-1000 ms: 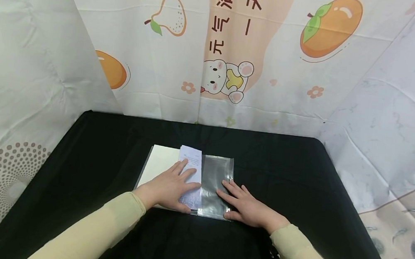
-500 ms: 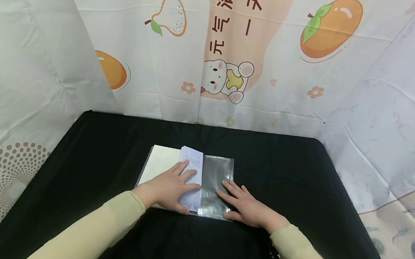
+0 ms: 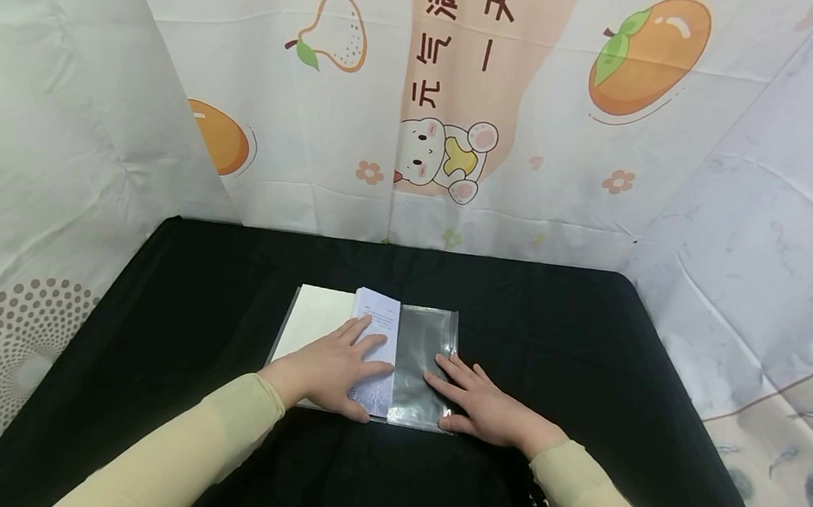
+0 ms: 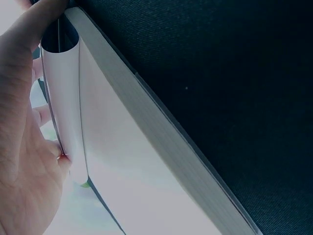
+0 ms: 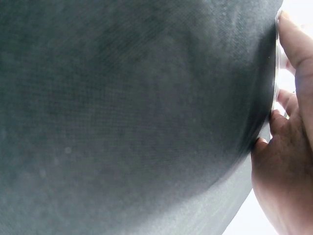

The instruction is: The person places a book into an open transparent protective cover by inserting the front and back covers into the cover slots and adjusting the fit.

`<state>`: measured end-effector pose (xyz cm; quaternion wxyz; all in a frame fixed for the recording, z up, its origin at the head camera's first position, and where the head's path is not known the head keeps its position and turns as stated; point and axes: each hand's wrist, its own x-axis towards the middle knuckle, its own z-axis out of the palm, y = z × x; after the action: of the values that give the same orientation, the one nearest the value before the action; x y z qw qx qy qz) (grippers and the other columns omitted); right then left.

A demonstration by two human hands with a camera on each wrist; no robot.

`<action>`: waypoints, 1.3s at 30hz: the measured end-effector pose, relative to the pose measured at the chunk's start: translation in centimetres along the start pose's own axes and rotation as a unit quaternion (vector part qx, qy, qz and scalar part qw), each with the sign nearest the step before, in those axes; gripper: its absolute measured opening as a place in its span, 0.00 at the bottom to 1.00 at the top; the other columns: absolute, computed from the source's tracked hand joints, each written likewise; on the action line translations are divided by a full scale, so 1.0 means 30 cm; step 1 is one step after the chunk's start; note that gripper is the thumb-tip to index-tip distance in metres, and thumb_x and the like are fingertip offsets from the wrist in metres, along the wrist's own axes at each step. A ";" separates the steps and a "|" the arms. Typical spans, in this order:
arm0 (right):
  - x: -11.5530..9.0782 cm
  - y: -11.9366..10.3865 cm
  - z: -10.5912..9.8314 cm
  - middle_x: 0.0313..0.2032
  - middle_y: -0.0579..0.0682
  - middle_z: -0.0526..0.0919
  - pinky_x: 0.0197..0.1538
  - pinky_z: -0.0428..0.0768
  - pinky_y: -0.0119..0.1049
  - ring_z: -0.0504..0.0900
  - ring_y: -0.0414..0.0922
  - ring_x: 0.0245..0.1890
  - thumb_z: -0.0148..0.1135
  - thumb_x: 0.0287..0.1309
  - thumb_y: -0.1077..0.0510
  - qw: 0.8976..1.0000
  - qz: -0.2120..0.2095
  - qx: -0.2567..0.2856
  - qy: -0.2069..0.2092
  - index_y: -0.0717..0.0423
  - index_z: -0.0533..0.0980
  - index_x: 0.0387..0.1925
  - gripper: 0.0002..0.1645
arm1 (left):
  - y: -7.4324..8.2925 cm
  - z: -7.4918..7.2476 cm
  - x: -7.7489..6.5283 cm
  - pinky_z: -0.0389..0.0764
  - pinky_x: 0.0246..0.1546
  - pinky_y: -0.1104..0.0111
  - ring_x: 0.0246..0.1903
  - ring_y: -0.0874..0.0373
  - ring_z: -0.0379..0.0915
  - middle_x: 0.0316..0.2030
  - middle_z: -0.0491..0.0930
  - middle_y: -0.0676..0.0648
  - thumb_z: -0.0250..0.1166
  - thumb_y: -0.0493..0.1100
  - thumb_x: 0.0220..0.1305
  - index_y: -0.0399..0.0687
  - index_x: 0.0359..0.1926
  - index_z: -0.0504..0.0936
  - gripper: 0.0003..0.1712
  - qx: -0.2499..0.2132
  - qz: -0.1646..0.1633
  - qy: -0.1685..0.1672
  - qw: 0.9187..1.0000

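Note:
A thick book (image 4: pixel 142 122) lies on the black cloth, its pale blank page (image 3: pixel 320 309) showing at the left in the head view. Over that page's right part stands a printed leaf or flap (image 3: pixel 381 306), which curves up in a bend in the left wrist view. My left hand (image 3: pixel 333 366) rests on the printed leaf with spread fingers. To its right extends a clear plastic book cover (image 3: pixel 419 332). My right hand (image 3: pixel 486 402) lies on the cover's right edge, fingers straight and spread. The fingertips are partly hidden in the right wrist view.
Black cloth (image 3: pixel 539 323) covers the table. Behind it hangs a white printed curtain (image 3: pixel 329 140) with fruit and a cartoon bear. More pale curtains close off the left and right sides.
The printed leaf has slid or turned slightly to the right under my left hand, whose fingers shifted a little. My right hand stays where it was.

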<state>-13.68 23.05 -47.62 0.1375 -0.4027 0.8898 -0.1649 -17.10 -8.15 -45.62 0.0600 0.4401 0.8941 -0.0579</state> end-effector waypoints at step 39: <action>0.002 -0.008 -0.007 0.75 0.58 0.43 0.67 0.47 0.67 0.40 0.59 0.72 0.53 0.67 0.42 1.000 0.004 0.003 -0.002 0.47 0.52 0.74 0.40 | -0.007 -0.005 -0.006 0.46 0.70 0.48 0.71 0.37 0.35 0.71 0.55 0.44 0.55 0.79 0.52 0.69 0.68 0.65 0.45 0.004 0.027 -0.003 1.000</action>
<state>-13.63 22.88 -47.35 0.1413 -0.3993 0.8905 -0.1663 -17.16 -8.39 -45.44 0.0622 0.4642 0.8815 -0.0607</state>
